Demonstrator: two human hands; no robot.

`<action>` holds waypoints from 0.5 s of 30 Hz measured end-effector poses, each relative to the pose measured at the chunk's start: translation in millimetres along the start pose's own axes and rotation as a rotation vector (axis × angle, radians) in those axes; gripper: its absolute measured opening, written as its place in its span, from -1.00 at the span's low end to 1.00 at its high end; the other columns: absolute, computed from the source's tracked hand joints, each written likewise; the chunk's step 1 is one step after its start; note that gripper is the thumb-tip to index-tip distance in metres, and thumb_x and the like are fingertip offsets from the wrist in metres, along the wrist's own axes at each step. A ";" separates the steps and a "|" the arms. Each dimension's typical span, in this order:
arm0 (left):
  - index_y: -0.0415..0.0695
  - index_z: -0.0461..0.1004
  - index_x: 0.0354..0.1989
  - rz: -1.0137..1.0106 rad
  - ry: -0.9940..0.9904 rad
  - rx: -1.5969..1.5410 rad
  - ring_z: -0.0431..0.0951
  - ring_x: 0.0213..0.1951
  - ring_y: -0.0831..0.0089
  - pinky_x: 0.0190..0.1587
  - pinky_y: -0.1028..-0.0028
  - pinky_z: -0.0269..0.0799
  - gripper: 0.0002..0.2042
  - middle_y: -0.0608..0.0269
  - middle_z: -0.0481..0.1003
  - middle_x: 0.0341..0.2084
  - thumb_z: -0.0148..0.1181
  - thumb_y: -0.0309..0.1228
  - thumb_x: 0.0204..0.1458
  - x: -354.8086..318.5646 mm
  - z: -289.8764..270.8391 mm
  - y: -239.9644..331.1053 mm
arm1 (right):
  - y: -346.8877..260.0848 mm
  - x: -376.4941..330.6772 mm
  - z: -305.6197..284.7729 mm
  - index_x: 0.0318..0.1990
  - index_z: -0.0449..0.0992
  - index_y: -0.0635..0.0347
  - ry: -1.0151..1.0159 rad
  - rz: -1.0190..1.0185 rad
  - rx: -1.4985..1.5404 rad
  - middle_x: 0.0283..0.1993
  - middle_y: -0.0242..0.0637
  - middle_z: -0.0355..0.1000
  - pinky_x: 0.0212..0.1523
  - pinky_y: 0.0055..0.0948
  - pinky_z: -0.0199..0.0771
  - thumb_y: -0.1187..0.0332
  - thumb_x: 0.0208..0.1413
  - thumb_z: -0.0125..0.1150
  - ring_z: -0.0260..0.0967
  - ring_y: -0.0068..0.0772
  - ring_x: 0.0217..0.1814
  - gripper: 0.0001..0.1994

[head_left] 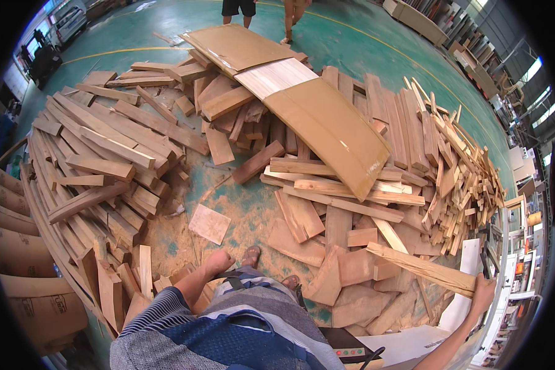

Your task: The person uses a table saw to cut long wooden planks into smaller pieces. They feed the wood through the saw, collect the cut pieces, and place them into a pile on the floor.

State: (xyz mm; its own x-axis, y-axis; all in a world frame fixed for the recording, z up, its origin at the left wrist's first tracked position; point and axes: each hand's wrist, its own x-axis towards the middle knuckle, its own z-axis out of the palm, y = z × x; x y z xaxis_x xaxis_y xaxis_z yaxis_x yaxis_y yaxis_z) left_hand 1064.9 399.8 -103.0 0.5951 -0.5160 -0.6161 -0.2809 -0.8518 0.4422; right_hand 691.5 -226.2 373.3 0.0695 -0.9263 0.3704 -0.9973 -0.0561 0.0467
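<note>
My right hand, stretched out to the right, grips one end of a pale wooden board. The board's far end points left over the pile of offcuts. My left hand hangs in front of my body, curled into a fist with nothing showing in it. On the dusty floor beyond that hand lies a flat square piece of wood. Below my right arm is a white machine surface beside a dark control panel with several buttons.
Heaped lumber rises on the left, and loose blocks cover the floor at right. A long cardboard-wrapped bundle slopes across the far pile. Cardboard cartons line the left edge. Two people's legs show at the far side.
</note>
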 end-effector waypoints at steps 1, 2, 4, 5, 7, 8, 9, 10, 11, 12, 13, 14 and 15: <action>-0.23 0.66 -0.37 0.032 0.014 0.021 0.62 -0.22 -0.16 -0.06 0.06 0.52 -0.58 -0.21 0.60 -0.34 0.07 -0.08 0.10 -2.7 1.7 -0.2 | 3.5 6.4 2.7 0.01 0.49 0.28 0.017 -0.007 0.002 -0.02 0.18 0.55 0.08 0.02 0.43 -0.16 0.05 0.22 0.49 0.26 0.06 -0.36; -0.22 0.66 -0.38 0.002 -0.003 -0.005 0.62 -0.24 -0.15 -0.07 0.06 0.53 -0.58 -0.20 0.61 -0.36 0.07 -0.08 0.10 -5.7 5.0 0.9 | 7.6 12.6 3.8 0.00 0.50 0.28 0.016 -0.010 0.004 -0.03 0.18 0.55 0.08 0.02 0.44 -0.16 0.05 0.22 0.49 0.25 0.06 -0.37; -0.20 0.67 -0.40 -0.063 -0.031 -0.057 0.62 -0.26 -0.14 -0.09 0.08 0.53 -0.59 -0.19 0.61 -0.39 0.07 -0.08 0.10 -14.5 8.9 3.0 | 13.2 24.6 6.4 -0.02 0.50 0.28 0.009 -0.021 0.018 -0.05 0.18 0.55 0.07 0.01 0.44 -0.15 0.05 0.23 0.50 0.25 0.04 -0.39; -0.19 0.67 -0.35 -0.073 -0.033 -0.048 0.63 -0.25 -0.11 -0.11 0.09 0.53 -0.60 -0.16 0.62 -0.37 0.10 -0.08 0.09 -18.2 9.1 4.8 | 14.5 30.4 7.1 -0.03 0.51 0.27 -0.002 -0.046 0.018 -0.07 0.19 0.55 0.07 0.00 0.44 -0.15 0.05 0.22 0.50 0.25 0.02 -0.40; -0.17 0.67 -0.28 -0.072 0.008 -0.093 0.63 -0.23 -0.09 -0.12 0.10 0.53 -0.61 -0.13 0.63 -0.34 0.14 -0.07 0.09 -26.0 9.7 6.2 | 13.3 34.3 5.8 -0.07 0.51 0.29 0.019 -0.048 0.017 -0.06 0.19 0.55 0.06 0.01 0.43 -0.14 0.06 0.22 0.49 0.27 0.02 -0.41; -0.16 0.67 -0.25 -0.072 0.028 -0.117 0.63 -0.23 -0.08 -0.13 0.10 0.53 -0.61 -0.11 0.63 -0.33 0.16 -0.06 0.09 -30.5 10.9 6.0 | 10.8 35.1 5.8 -0.09 0.52 0.30 0.029 -0.052 0.016 -0.06 0.19 0.55 0.06 0.01 0.43 -0.13 0.06 0.22 0.49 0.27 0.01 -0.42; -0.15 0.63 -0.19 -0.086 0.029 -0.129 0.63 -0.19 -0.07 -0.13 0.10 0.53 -0.62 -0.08 0.63 -0.27 0.18 -0.08 0.08 -31.0 14.1 2.0 | 7.2 34.9 8.6 -0.14 0.51 0.33 0.071 -0.035 0.060 -0.09 0.19 0.54 0.03 0.03 0.43 -0.13 0.07 0.22 0.48 0.28 -0.01 -0.43; -0.16 0.62 -0.20 -0.057 0.051 -0.125 0.62 -0.19 -0.07 -0.13 0.10 0.53 -0.63 -0.09 0.63 -0.28 0.18 -0.07 0.08 -31.5 11.1 4.0 | 12.2 39.3 12.7 -0.15 0.50 0.33 0.069 -0.038 0.066 -0.11 0.19 0.54 0.02 0.04 0.42 -0.12 0.08 0.22 0.47 0.29 -0.02 -0.43; -0.16 0.61 -0.21 -0.027 0.070 -0.124 0.62 -0.20 -0.07 -0.13 0.09 0.53 -0.63 -0.09 0.63 -0.28 0.18 -0.07 0.08 -33.5 9.5 9.2 | 21.3 48.3 17.7 -0.16 0.49 0.34 0.068 -0.043 0.068 -0.12 0.19 0.53 0.01 0.05 0.42 -0.11 0.08 0.22 0.47 0.29 -0.03 -0.44; -0.17 0.59 -0.23 0.003 0.089 -0.123 0.62 -0.20 -0.08 -0.13 0.09 0.52 -0.63 -0.10 0.62 -0.29 0.18 -0.07 0.09 -36.0 7.3 14.6 | 31.0 58.2 25.2 -0.17 0.49 0.35 0.068 -0.048 0.070 -0.13 0.19 0.53 0.00 0.06 0.41 -0.10 0.09 0.22 0.46 0.29 -0.04 -0.45; -0.17 0.55 -0.24 0.062 0.092 -0.135 0.61 -0.20 -0.09 -0.13 0.08 0.52 -0.66 -0.11 0.62 -0.30 0.18 -0.10 0.10 -39.6 3.2 20.2 | 35.0 64.1 29.1 -0.20 0.47 0.36 0.080 -0.084 0.106 -0.16 0.20 0.52 -0.03 0.07 0.41 -0.07 0.11 0.22 0.45 0.30 -0.05 -0.47; -0.17 0.55 -0.24 0.112 0.097 -0.129 0.61 -0.20 -0.10 -0.13 0.08 0.52 -0.67 -0.10 0.61 -0.31 0.17 -0.12 0.11 -44.6 -0.9 26.3 | 38.5 69.5 33.9 -0.19 0.47 0.37 0.079 -0.085 0.112 -0.16 0.20 0.52 -0.02 0.07 0.41 -0.07 0.12 0.23 0.45 0.30 -0.05 -0.47; -0.18 0.54 -0.23 0.161 0.101 -0.123 0.60 -0.20 -0.10 -0.13 0.07 0.51 -0.68 -0.10 0.61 -0.32 0.17 -0.13 0.12 -50.9 -5.6 33.3 | 42.8 74.8 36.7 -0.18 0.47 0.37 0.077 -0.085 0.117 -0.16 0.20 0.52 -0.02 0.07 0.41 -0.07 0.12 0.23 0.45 0.30 -0.05 -0.47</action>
State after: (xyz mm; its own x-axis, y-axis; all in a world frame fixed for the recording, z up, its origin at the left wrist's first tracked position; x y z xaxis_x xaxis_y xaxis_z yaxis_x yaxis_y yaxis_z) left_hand 1029.5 398.2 -53.3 0.6239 -0.6279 -0.4653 -0.2884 -0.7384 0.6096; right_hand 653.2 -311.5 369.0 0.1508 -0.8854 0.4396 -0.9833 -0.1804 -0.0259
